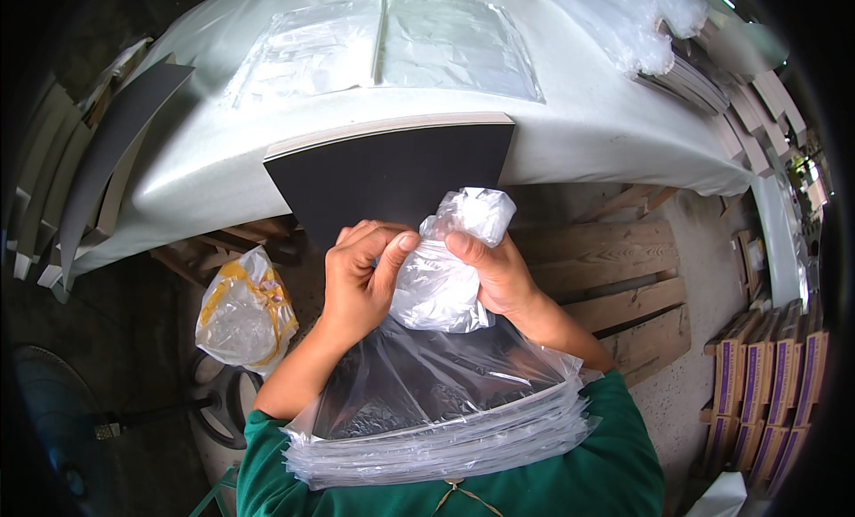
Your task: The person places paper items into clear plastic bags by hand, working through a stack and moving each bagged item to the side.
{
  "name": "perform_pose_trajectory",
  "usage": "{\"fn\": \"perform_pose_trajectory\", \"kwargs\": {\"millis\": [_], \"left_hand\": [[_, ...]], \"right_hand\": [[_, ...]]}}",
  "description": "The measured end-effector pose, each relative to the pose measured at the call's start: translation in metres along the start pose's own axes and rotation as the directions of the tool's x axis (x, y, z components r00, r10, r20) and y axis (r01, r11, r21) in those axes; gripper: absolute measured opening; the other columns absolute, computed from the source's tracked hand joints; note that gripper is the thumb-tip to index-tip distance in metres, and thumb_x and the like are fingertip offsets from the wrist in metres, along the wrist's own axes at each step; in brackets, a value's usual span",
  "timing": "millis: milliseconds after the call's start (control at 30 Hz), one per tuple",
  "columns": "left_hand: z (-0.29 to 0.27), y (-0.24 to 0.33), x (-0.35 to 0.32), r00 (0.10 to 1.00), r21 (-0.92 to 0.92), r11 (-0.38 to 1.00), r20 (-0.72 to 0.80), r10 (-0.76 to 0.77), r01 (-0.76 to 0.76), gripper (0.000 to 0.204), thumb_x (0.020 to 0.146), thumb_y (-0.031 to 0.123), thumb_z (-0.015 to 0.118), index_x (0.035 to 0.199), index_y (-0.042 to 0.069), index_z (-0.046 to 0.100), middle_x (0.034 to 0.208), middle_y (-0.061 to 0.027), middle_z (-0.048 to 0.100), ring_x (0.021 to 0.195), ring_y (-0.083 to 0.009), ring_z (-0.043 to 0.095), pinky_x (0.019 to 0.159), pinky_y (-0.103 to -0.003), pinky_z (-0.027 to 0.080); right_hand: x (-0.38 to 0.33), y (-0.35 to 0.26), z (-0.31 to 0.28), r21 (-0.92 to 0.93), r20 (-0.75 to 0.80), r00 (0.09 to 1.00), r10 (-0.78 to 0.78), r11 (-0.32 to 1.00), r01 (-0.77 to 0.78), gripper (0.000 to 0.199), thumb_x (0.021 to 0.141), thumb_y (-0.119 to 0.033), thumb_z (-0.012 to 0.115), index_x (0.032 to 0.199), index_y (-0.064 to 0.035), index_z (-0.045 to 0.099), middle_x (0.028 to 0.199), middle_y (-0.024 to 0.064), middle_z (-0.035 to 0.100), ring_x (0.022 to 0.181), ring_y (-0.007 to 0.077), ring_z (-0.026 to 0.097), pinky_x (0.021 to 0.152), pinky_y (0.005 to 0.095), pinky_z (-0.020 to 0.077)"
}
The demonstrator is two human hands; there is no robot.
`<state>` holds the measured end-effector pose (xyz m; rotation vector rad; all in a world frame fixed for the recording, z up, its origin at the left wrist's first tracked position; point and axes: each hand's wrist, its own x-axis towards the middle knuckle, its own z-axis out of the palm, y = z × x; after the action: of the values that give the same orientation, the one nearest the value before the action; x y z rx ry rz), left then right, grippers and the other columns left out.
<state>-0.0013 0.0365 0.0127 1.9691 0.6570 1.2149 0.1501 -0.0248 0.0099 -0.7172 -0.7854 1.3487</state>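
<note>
You seem to be at the step of working the white plastic bundle loose or straight; it sits before your chest, above the clear bags on your lap. Your right hand grips it, thumb on top; your left hand has thumb and forefinger drawn together at its side, though whether film is caught between them is hard to tell. The next move likely calls for a light, steady pull. Ahead, the black panel juts past the tabletop edge; room looks freer rightward, over the wooden slats.
</note>
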Motion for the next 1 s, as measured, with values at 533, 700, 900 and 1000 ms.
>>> {"fn": "perform_pose_trajectory", "kwargs": {"millis": [533,700,900,1000], "left_hand": [[-0.078,0.017,0.016,0.787,-0.813,0.246,0.359,-0.502,0.528,0.040,0.085,0.044,0.045,0.077,0.007,0.057,0.083,-0.0109,0.060,0.068,-0.0226,0.056,0.073,-0.037,0.046],[-0.063,-0.004,-0.010,0.483,-0.018,0.857,0.832,-0.273,0.516,0.027,0.072,0.025,0.071,0.081,0.001,0.064,0.068,-0.0047,0.061,0.067,-0.0095,0.055,0.062,-0.024,0.044],[-0.061,-0.037,-0.021,0.504,-0.515,0.341,0.216,-0.836,0.787,0.034,0.082,0.033,0.055,0.096,0.003,0.057,0.085,-0.0053,0.059,0.074,-0.0149,0.055,0.070,-0.028,0.043],[-0.081,-0.057,-0.054,0.665,-0.451,0.515,0.645,-0.377,0.729,0.036,0.072,0.036,0.064,0.092,0.006,0.060,0.089,-0.0062,0.059,0.082,-0.0166,0.053,0.077,-0.030,0.040]], "right_hand": [[-0.015,-0.063,-0.084,-0.669,0.411,0.911,0.043,0.693,0.269,0.019,0.080,-0.007,0.056,0.096,0.0012,0.055,0.092,0.0099,0.058,0.083,0.0162,0.056,0.076,0.0298,0.0444],[-0.013,-0.068,-0.080,0.324,0.086,0.986,0.142,0.932,-0.162,0.027,0.087,-0.027,0.045,0.091,-0.0022,0.054,0.075,0.0084,0.058,0.074,0.0176,0.057,0.075,0.0312,0.0475],[-0.033,-0.028,-0.070,0.379,0.233,0.972,-0.020,0.923,-0.072,0.057,0.079,-0.021,0.060,0.127,-0.0038,0.033,0.107,0.0078,0.053,0.100,0.0163,0.049,0.088,0.0285,0.0386],[-0.024,-0.027,-0.063,0.484,0.118,0.993,-0.020,0.874,-0.040,0.095,0.070,-0.028,0.068,0.137,-0.0089,0.004,0.085,0.0024,0.055,0.055,0.0096,0.050,0.049,0.0233,0.0420]]}}
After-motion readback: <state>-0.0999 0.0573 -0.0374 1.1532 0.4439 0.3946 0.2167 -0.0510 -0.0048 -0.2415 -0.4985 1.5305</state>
